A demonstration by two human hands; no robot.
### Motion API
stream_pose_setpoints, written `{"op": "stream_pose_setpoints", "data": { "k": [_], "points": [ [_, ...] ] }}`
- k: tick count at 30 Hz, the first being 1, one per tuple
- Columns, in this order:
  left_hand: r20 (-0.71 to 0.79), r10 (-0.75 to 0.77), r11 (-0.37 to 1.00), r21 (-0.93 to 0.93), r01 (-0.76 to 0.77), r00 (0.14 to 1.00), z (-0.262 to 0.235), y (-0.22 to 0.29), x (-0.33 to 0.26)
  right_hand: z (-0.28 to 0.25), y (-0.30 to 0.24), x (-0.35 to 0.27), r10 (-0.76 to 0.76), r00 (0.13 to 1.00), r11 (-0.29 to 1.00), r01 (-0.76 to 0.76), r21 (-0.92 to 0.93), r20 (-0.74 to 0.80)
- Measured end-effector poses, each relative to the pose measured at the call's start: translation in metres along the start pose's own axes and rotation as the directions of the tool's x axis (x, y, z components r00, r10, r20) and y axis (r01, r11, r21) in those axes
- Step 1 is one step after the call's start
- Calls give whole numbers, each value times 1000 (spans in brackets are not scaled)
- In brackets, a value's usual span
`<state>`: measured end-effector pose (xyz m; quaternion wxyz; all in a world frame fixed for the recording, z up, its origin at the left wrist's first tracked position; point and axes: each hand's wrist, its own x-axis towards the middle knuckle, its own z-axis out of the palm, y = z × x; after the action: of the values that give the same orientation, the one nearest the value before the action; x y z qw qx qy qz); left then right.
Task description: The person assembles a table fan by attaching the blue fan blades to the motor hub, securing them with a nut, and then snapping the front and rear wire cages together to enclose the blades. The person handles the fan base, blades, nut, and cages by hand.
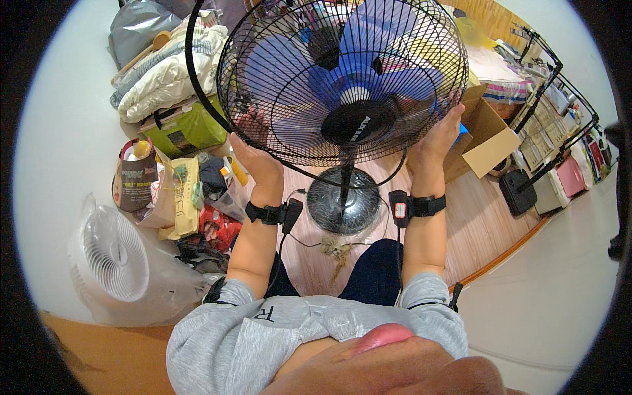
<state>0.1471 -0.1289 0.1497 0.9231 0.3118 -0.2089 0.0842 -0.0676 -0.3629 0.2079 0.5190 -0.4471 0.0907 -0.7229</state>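
A standing fan is in front of me, with a round black wire fan grille (359, 123) over blue blades (359, 74). My left hand (259, 161) is closed on the grille's lower left rim; part of its fingers shows through the wires. On the right rim, my right hand (436, 141) grips the same grille, fingers partly behind it. A thin black hoop (189, 69) hangs loosely round the left side and underside of the grille, apart from the rim in places. Below, the pole meets a round black base (343, 201) on the floor.
At the left are folded bedding (168, 79), a green storage bag (187, 128), several bags and a plastic-wrapped white fan (115, 253). An open cardboard box (490, 141) and a black metal stand (520, 191) are at the right. Thin cables hang from my wrist straps.
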Motion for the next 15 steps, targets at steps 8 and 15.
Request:
{"op": "stream_pose_setpoints", "data": {
  "k": [8,15],
  "points": [
    [-46,50,959,281,-35,998,-4,-5,4,-7,4,9,8,1000,994,-11,-108,-26],
    [-113,50,959,284,-16,992,-19,-21,13,1,9,13,-44,996,996,37,-77,-82]
  ]
}}
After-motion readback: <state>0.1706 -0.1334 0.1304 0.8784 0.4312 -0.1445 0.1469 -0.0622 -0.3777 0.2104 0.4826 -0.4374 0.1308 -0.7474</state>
